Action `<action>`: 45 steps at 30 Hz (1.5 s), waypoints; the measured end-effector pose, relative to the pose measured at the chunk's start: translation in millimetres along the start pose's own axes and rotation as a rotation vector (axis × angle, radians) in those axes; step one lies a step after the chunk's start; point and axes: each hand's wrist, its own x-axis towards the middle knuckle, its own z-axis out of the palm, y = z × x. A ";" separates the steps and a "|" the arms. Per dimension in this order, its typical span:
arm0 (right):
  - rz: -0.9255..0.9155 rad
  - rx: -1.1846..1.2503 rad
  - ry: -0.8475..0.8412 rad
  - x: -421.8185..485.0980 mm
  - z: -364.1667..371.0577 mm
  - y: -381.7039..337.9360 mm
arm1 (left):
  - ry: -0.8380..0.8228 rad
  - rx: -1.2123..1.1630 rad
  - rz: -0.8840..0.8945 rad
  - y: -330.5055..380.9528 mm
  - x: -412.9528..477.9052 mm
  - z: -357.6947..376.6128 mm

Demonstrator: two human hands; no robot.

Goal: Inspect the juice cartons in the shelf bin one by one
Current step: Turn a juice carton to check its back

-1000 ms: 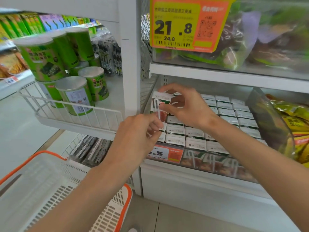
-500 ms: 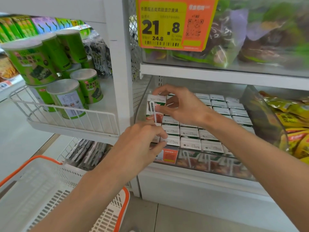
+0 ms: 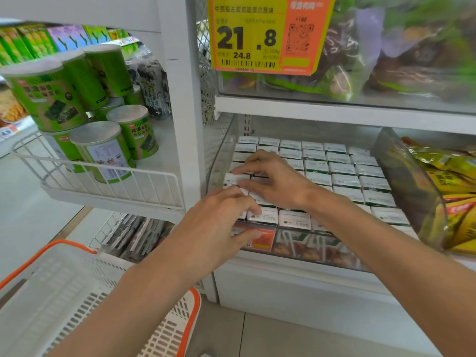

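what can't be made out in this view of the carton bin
Head view: cartons under the right hand and left hand, covered by them.
Head view: whether the left hand grips anything; its back hides the fingertips.
Head view: carton print, too small and blurred.
Head view: lower price tag, partly behind the left thumb.
Head view: basket, cut off by the left and bottom edges.
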 end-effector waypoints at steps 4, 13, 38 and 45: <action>-0.036 -0.024 -0.051 -3.8 -12.5 5.5 | -0.001 0.009 -0.005 0.0 0.0 0.7; 0.062 -0.203 -0.030 -10.6 -42.0 24.4 | -0.002 0.015 -0.030 4.0 2.1 0.9; 0.163 0.355 0.108 -14.4 -38.6 24.8 | 0.001 -0.017 -0.048 4.1 5.7 1.2; 0.176 0.504 0.425 -37.1 -46.1 12.3 | 0.143 -0.252 -0.160 10.5 9.1 1.6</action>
